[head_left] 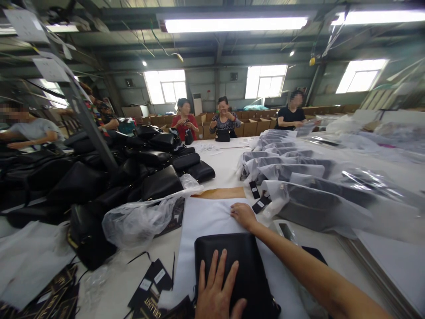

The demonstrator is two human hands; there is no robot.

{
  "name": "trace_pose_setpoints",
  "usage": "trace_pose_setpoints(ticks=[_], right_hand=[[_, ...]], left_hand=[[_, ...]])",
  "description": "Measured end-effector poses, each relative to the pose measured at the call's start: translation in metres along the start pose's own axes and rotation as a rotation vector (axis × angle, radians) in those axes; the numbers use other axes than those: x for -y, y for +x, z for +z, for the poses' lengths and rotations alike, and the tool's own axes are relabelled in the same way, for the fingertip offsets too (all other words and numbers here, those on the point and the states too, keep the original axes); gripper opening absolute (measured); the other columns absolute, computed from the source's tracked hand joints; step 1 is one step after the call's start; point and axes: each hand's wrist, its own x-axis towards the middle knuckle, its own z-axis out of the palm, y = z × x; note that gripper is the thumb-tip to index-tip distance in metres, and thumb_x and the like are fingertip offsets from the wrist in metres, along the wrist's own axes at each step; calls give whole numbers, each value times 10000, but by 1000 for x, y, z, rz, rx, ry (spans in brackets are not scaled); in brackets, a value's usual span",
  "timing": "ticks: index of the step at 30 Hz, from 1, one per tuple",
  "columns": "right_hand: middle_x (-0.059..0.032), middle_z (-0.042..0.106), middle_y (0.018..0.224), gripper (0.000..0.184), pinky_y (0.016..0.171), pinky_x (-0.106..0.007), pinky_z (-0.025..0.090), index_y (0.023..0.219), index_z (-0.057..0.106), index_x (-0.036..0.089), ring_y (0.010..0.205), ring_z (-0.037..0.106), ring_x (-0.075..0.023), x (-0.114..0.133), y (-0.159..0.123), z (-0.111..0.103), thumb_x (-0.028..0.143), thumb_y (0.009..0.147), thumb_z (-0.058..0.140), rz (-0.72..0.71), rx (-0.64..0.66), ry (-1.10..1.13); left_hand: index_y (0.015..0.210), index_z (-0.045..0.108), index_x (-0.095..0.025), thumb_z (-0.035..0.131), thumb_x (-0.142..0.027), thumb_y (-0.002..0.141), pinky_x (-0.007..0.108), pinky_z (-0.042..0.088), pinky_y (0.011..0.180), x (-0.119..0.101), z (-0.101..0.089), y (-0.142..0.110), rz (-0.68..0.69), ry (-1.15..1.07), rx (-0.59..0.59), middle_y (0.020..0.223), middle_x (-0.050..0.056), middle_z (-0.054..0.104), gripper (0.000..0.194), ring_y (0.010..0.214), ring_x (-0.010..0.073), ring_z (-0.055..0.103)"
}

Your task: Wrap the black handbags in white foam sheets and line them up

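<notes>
A black handbag [237, 261] lies flat in front of me on a white sheet [207, 217], which may be a soft wrapping bag. My left hand [217, 288] rests palm down on the handbag, fingers spread. Beyond the handbag's far edge, my right hand [245, 215] is on the sheet with its fingers curled and pressed together. Small creases run through the sheet at those fingertips. Brown paper [219, 193] shows past the sheet's far end. Black hang tags [154, 283] with cords lie to the left of the handbag.
Black handbags [79, 181] are heaped on the left, with crumpled clear plastic [139, 223] nearer me. Several wrapped bags [318, 204] stand in a row on the right. Stacked boards [388, 266] lie at the right edge. Across the table sit co-workers [223, 119]; a metal post [89, 119] rises at left.
</notes>
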Motion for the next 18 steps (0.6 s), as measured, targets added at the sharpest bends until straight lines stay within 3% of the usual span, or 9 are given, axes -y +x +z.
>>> trace_pose_setpoints(ticks=[4, 9, 12, 15, 18], right_hand=[[-54, 732, 1116, 136, 983, -301, 419, 897, 751, 225, 1081, 640, -209, 0, 6, 0, 210, 834, 632, 19, -12, 29], [-41, 706, 1192, 137, 1004, -293, 407, 787, 752, 224, 1134, 615, -222, 0, 8, -2, 171, 744, 633, 24, 7, 52], [-59, 675, 1256, 210, 1036, -321, 392, 942, 756, 224, 1180, 591, -228, 0, 8, -6, 198, 799, 604, 68, -14, 54], [-136, 614, 1339, 312, 1059, -426, 382, 1146, 704, 187, 1246, 548, -288, 3, 7, -15, 248, 860, 595, 148, -56, 56], [-106, 654, 1291, 228, 1029, -395, 432, 1038, 749, 211, 1185, 600, -278, 9, -5, -31, 300, 841, 675, 137, -54, 112]], left_hand=[[1513, 339, -281, 605, -427, 806, 503, 441, 983, 0, 1, -1, 5, 24, 2, 1520, 83, 451, 770, 1364, 333, 432], [1517, 330, -282, 603, -426, 816, 503, 441, 990, 1, 0, -1, -1, 8, 16, 1531, 86, 434, 766, 1363, 334, 435], [1515, 333, -282, 606, -451, 829, 494, 440, 1002, 1, -1, -1, -8, -24, 9, 1529, 82, 439, 757, 1364, 335, 435], [1519, 322, -287, 602, -433, 843, 496, 448, 1008, -2, -5, 1, -24, -50, 29, 1544, 77, 416, 746, 1372, 330, 430], [1526, 294, -292, 574, -356, 873, 528, 442, 1030, -7, -15, 5, -70, -80, 94, 1575, 71, 361, 713, 1400, 321, 399]])
